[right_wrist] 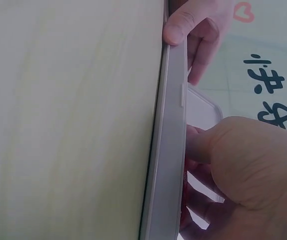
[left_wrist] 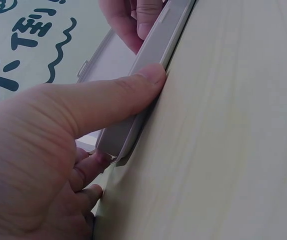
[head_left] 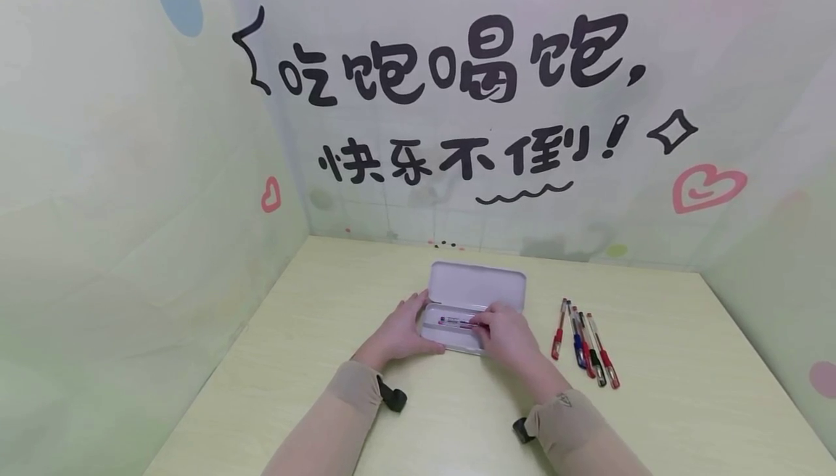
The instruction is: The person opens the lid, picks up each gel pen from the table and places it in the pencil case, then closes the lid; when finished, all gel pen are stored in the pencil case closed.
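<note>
A pale metal pencil case (head_left: 478,285) lies on the table with its lid raised at the back. My left hand (head_left: 401,332) grips its left end; in the left wrist view the thumb of that hand (left_wrist: 48,130) presses the front wall and the fingers go round the end. Inside the case is a pen (head_left: 451,321) with a clear barrel. My right hand (head_left: 512,334) pinches the pen's right end over the tray. In the right wrist view a bit of red shows by the fingers of the right hand (right_wrist: 248,170), partly hidden behind the case wall (right_wrist: 171,150).
Several pens with red, blue and black caps (head_left: 606,363) lie side by side on the table (head_left: 679,345), to the right of the case. A printed cloth (head_left: 418,120) with large dark writing hangs behind the table and along both sides.
</note>
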Demonstrator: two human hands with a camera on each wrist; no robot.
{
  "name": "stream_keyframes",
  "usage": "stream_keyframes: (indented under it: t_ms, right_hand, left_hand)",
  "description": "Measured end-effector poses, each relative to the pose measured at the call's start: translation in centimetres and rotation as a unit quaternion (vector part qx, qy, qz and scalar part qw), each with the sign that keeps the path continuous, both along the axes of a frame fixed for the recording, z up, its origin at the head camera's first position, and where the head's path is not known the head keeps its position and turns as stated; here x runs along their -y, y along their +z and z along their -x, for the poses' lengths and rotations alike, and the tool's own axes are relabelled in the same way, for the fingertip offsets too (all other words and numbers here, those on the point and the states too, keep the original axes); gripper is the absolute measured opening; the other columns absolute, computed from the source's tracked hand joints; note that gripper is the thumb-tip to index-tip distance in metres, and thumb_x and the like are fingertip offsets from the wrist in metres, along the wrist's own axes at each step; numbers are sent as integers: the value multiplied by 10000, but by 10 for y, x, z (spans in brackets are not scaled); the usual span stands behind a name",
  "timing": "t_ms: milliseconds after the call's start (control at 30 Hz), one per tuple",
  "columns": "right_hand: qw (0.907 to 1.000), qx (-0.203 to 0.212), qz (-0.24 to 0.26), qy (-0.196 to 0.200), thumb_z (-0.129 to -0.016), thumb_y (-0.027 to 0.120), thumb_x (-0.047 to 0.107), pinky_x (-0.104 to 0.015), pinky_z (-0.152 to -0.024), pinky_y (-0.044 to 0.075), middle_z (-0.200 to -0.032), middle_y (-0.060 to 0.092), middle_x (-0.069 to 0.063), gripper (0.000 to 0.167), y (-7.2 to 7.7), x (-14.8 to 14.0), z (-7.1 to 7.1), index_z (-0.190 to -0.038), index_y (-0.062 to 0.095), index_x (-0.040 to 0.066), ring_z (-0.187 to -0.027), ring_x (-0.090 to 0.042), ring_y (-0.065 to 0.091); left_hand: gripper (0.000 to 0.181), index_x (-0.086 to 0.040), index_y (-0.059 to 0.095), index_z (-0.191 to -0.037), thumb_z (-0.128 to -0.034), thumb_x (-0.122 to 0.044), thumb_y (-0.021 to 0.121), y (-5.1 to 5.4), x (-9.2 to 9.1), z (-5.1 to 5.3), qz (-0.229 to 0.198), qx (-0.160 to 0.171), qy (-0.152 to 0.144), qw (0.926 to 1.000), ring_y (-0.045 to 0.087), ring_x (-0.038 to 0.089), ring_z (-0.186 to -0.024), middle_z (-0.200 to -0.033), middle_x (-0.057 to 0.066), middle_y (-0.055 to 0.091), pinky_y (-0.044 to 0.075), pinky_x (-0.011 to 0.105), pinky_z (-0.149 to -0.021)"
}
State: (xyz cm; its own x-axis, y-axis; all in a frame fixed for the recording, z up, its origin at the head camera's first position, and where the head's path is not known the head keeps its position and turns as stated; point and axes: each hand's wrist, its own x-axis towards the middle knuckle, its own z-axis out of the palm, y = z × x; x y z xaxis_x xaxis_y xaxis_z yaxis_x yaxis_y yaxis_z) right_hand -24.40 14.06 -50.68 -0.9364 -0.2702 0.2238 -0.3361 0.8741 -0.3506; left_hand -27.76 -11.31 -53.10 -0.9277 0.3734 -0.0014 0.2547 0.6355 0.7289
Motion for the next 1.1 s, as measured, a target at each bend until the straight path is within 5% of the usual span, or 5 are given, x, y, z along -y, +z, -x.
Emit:
stream_keyframes:
  t_ms: [400, 700, 1100]
  right_hand:
    - [9999, -4, 153, -57, -979, 816, 134, -507, -897, 615, -1007, 747, -47, 110, 1, 1, -1, -1080, 854, 154, -952, -270, 684]
    - [9946, 263, 909, -433, -1035, 750, 183, -607, -1130, 580, -1303, 745, -172, 289, 5, -13, -3, -1303, 778, 80, -1257, -398, 696]
    - [9767, 376, 1644, -1326, -1098, 666, 294, -632, -1061, 589, -1443, 677, -199, 531, 2, -71, -17, -1576, 567, 87, -1289, -414, 653]
  left_hand:
    - [1273, -145, 291, -1749, -747, -465, 1008, 2, 1, -1, -2, 28, 4, 10000, 223, 550, -1675, -1776, 142, 407, 225, 688, -1383]
    - [1278, -136, 284, -1751, -746, -463, 1003, 2, 1, 0, 37, 26, -13, 10000, 223, 535, -1681, -1779, 150, 400, 199, 677, -1394]
    - [1284, -162, 282, -1755, -740, -456, 1012, 2, 0, 0, 43, 90, 20, 9999, 207, 517, -1692, -1789, 136, 386, 179, 663, -1402]
